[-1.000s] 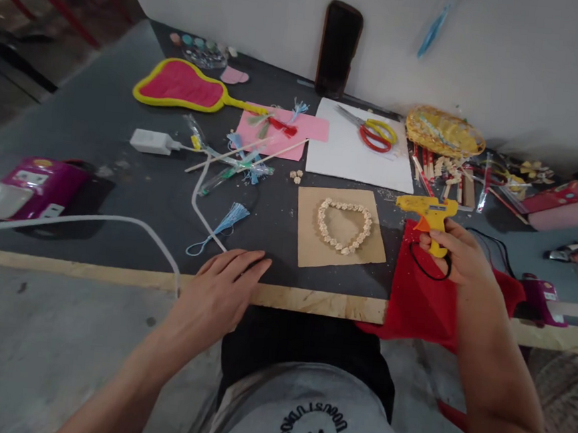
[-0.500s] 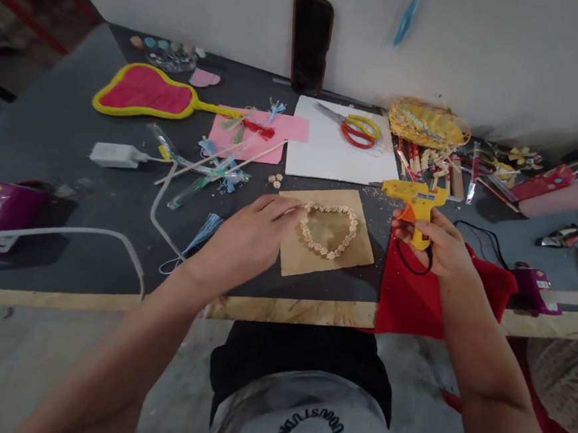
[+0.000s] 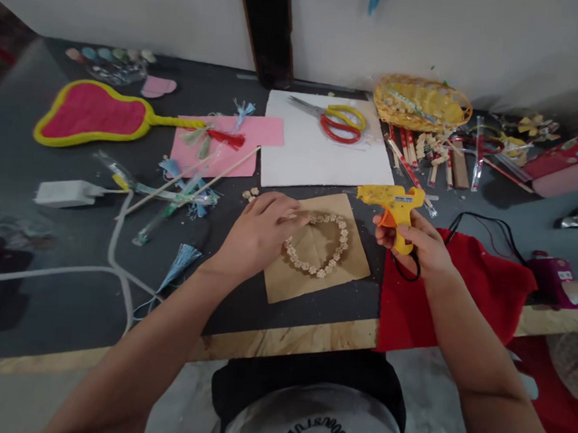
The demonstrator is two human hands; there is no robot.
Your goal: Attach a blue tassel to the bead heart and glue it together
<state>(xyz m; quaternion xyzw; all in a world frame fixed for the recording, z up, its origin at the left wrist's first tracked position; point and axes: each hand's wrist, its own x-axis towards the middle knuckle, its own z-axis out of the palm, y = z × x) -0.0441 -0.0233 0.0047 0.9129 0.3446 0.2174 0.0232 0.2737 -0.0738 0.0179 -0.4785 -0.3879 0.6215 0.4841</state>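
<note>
My left hand (image 3: 262, 234) is over the upper left of a heart-like ring of small pale flower-shaped pieces (image 3: 320, 272), its fingers bent and pinched together. What lies between the fingertips is hidden. The ring rests on a square of brown paper (image 3: 288, 290). To the right, my right hand (image 3: 419, 247) grips a yellow hot glue gun (image 3: 395, 201) by its handle, with fingers at the orange trigger. The gun's nozzle points left, above the paper's upper right corner. A few loose flower pieces (image 3: 251, 192) lie just beyond my left hand.
Scissors (image 3: 343, 124) lie on a white board (image 3: 303, 167) behind the paper. A wicker basket (image 3: 378, 103) and wrapped sticks stand at back right. Red cloth (image 3: 463, 290) lies under my right forearm. At left are a pink-yellow fan shape (image 3: 97, 111), tassels (image 3: 180, 264) and a white cable (image 3: 118, 230).
The camera view has shifted, so most things appear farther left. My left hand stays at the ring's upper left, and my right hand still holds the glue gun, now closer to the paper.
</note>
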